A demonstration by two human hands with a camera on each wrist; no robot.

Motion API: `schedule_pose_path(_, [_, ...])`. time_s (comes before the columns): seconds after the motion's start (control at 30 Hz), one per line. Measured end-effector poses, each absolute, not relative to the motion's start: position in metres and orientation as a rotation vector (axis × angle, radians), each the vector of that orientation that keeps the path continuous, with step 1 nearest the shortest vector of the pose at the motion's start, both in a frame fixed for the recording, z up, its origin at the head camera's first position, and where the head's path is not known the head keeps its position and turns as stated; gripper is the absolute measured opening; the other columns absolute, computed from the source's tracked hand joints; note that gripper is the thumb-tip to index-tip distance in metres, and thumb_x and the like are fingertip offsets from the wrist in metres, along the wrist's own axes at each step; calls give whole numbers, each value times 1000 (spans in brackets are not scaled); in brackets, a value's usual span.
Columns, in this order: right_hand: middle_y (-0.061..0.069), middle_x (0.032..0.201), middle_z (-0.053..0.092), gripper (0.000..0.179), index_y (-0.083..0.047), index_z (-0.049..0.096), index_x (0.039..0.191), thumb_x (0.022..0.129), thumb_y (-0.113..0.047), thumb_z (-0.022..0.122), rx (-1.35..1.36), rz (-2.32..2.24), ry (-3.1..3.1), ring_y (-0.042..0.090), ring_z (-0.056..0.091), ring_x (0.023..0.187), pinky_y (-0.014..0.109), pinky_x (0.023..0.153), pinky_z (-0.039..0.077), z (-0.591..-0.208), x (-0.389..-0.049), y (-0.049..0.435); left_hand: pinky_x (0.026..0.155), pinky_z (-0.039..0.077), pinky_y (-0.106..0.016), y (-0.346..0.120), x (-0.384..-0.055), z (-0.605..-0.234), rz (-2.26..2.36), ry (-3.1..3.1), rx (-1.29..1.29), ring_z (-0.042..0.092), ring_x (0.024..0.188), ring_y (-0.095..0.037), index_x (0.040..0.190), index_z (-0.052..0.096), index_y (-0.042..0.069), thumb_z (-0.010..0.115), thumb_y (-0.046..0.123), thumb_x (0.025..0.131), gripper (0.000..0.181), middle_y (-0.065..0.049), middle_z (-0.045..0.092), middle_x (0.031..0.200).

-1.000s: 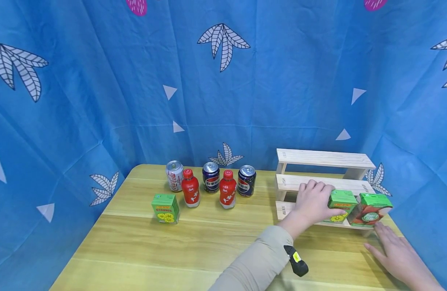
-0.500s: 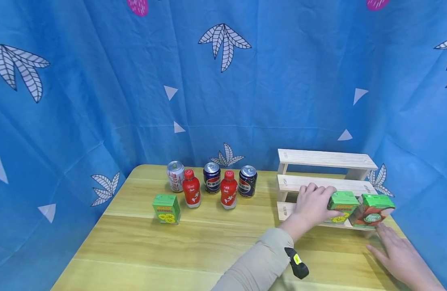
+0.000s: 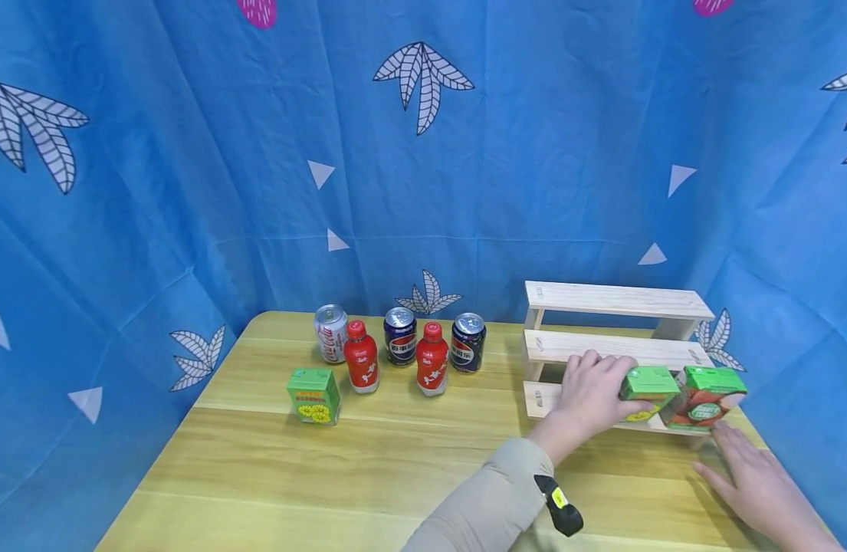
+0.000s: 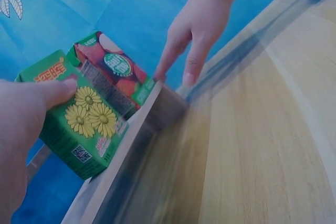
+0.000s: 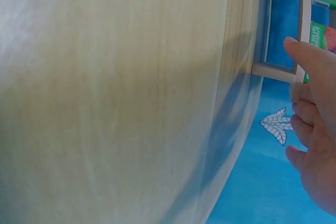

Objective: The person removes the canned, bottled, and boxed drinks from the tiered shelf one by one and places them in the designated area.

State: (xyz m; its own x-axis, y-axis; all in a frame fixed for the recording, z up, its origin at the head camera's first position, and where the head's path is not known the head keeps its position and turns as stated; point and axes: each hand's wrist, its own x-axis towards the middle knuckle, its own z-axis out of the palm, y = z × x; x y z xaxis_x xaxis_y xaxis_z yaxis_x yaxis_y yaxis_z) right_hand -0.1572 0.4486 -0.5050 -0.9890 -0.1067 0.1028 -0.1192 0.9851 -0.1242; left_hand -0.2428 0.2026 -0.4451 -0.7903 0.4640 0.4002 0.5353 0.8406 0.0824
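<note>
My left hand (image 3: pixel 592 395) grips a green drink carton with yellow flowers (image 4: pixel 86 116), its thumb across the printed front. That carton is at the lowest board of a wooden three-tier shelf (image 3: pixel 616 299). Just right of it on the same board stands a green and red drink carton (image 3: pixel 702 399), a narrow gap between the two. At the shelf's right end, my right hand (image 3: pixel 757 483) has its fingertips by the lowest board, below the red carton; in the right wrist view its fingers (image 5: pixel 310 56) lie at the board's end and hold no carton.
Another green flower carton (image 3: pixel 314 397) stands on the left of the wooden table (image 3: pixel 292 491). Behind it are two red bottles (image 3: pixel 362 360) (image 3: pixel 432 362), a white Coca-Cola can (image 3: pixel 331 336) and two dark blue Pepsi cans (image 3: pixel 400 339) (image 3: pixel 467 345). A blue curtain (image 3: pixel 423 192) hangs behind.
The flower carton in my left hand has tipped slightly toward the front, showing less of its printed face. The right hand stays at the shelf's end.
</note>
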Motion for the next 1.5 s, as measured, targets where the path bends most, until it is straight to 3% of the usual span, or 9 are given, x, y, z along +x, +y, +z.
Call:
schedule_pose_path(0.27, [46, 137, 33, 82, 21, 23, 143, 99, -43, 51, 195, 204, -2997, 62, 31, 126, 71, 98, 26, -504, -155, 446, 81, 29, -19, 191, -239, -444, -340, -2646, -732, 41, 92, 1, 127, 49, 45, 57, 79, 75, 63, 30, 61, 109])
schedule_pose_path(0.67, [46, 140, 29, 82, 20, 19, 144, 100, -42, 50, 209, 213, -3007, 62, 27, 131, 70, 98, 27, -502, -153, 446, 78, 29, -17, 172, -230, -441, -480, -2629, -681, 41, 86, 2, 125, 53, 46, 63, 78, 70, 64, 31, 63, 111])
schedule_pose_path(0.93, [46, 141, 27, 85, 20, 16, 145, 100, -45, 48, 192, 207, -3025, 62, 24, 131, 71, 99, 25, -505, -153, 449, 81, 32, -17, 155, -223, -435, -524, -2564, -670, 48, 91, 3, 121, 56, 42, 68, 74, 69, 62, 28, 65, 111])
schedule_pose_path(1.17, [47, 135, 34, 83, 22, 23, 142, 99, -43, 51, 195, 200, -2999, 62, 30, 127, 70, 97, 26, -508, -153, 450, 86, 33, -17, 139, -219, -429, -596, -2549, -659, 52, 102, 4, 118, 59, 40, 70, 72, 70, 59, 27, 64, 118])
schedule_pose_path(1.5, [48, 136, 32, 84, 22, 21, 142, 99, -43, 51, 199, 204, -3040, 63, 30, 126, 71, 98, 26, -502, -154, 446, 81, 32, -17, 108, -219, -426, -719, -2504, -663, 56, 106, 0, 118, 60, 35, 74, 66, 70, 59, 22, 66, 119])
